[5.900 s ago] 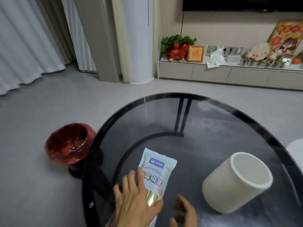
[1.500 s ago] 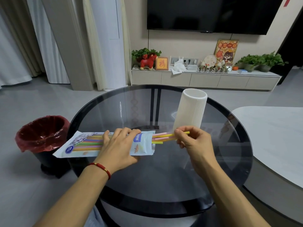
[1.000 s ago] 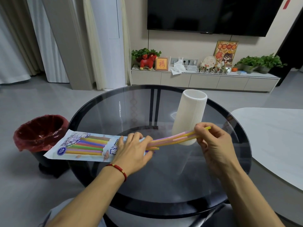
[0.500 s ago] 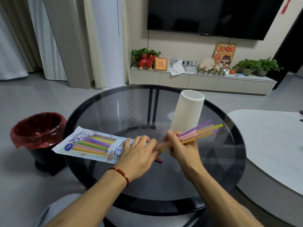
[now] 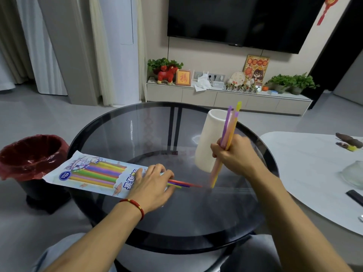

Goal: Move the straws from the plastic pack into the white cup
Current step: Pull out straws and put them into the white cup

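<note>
The plastic pack [image 5: 92,173] of coloured straws lies flat on the round glass table [image 5: 172,209], its open end to the right. My left hand [image 5: 152,186] presses down on that open end, where a few straws [image 5: 184,184] stick out onto the glass. My right hand [image 5: 235,156] is closed around a bunch of straws [image 5: 228,126], held nearly upright with the lower tips resting on the table. The tall white cup [image 5: 210,140] stands just behind and left of that bunch, touching distance away.
A bin lined with a red bag [image 5: 31,154] stands on the floor left of the table. A white table [image 5: 314,173] with a glass bowl and small items lies to the right. A low TV cabinet [image 5: 225,97] runs along the far wall.
My right hand has pulled the bunch of straws free of the pack and swung it from lying almost level to nearly upright beside the cup. My left hand stays on the pack.
</note>
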{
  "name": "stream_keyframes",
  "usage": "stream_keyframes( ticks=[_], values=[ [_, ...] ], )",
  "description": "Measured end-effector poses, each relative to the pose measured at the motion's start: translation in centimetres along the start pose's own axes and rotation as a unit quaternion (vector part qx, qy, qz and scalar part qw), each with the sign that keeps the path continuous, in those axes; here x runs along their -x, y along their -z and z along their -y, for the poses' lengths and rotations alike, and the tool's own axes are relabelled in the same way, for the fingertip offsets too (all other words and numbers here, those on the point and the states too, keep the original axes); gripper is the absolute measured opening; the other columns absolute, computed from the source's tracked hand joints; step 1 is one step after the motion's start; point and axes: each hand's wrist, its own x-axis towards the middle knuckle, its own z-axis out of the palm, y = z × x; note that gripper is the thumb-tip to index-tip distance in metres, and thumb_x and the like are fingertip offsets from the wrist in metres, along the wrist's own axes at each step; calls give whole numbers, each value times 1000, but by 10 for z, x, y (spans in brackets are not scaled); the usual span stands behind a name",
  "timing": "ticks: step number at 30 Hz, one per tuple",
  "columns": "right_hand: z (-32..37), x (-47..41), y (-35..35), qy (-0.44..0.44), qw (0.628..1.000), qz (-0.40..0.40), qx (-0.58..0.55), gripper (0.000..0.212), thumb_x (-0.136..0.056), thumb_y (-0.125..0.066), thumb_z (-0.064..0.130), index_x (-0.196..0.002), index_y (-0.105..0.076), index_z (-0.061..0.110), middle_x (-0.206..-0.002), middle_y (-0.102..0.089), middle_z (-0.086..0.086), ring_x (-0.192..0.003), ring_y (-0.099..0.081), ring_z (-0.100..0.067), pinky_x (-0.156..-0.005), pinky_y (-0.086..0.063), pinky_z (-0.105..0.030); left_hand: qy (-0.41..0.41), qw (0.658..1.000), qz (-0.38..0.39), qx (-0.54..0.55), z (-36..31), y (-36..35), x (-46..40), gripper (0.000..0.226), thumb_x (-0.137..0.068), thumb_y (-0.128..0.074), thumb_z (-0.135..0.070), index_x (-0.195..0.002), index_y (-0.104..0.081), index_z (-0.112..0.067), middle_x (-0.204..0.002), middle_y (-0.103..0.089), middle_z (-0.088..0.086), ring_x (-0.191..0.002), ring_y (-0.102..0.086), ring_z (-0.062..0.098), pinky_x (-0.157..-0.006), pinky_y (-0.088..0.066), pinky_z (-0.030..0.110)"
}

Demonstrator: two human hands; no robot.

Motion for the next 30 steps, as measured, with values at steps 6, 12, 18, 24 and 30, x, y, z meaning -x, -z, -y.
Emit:
stream_keyframes(
  ticks=[6, 12, 18, 24, 30],
  values=[
    [-31, 12, -37, -37, 998, -54, -17, 33, -98, -58, 22, -82, -73, -2, -81, -77, -16, -80, -72, -37, -81, -62, -52, -4, 1000, -5, 6, 0, 0, 1, 28, -96, -45, -51, -119, -51, -37, -125, -44, -8, -121, -42, 15, -108, -30, 49],
    [-15, 14, -6, -51, 967, -110, -224, 33, -94, -62, 24, -68, -72, 8, -54, -64, -14, -47, -56, -25, -53, -50, -38, -12, 999, -30, 35, -3, -3, 1, 31, -95, -46, -48, -122, -53, -35, -126, -44, -6, -122, -39, 15, -107, -30, 46],
    [8, -10, 29, -68, 848, -226, -474, 24, -95, -61, 14, -79, -64, -3, -63, -56, -17, -45, -45, -22, -41, -36, -27, -23, 992, -66, 104, -7, 1, 0, 48, -87, -40, -51, -123, -60, -26, -125, -51, -1, -120, -42, 18, -103, -40, 39],
    [23, -41, 51, -123, 816, -356, -439, 19, -87, -61, 14, -71, -68, 5, -51, -59, -5, -38, -51, -17, -42, -45, -29, -28, 987, -96, 128, -7, -2, 1, 28, -94, -57, -38, -119, -61, -27, -125, -51, -4, -122, -41, 16, -101, -42, 36],
    [23, -61, 35, -139, 900, -284, -300, 30, -83, -58, 32, -66, -76, 16, -69, -74, -2, -64, -62, -20, -72, -56, -44, -25, 984, -117, 129, -4, -3, 0, 27, -94, -58, -37, -119, -61, -29, -126, -51, -5, -123, -40, 14, -100, -42, 34]
  ],
)
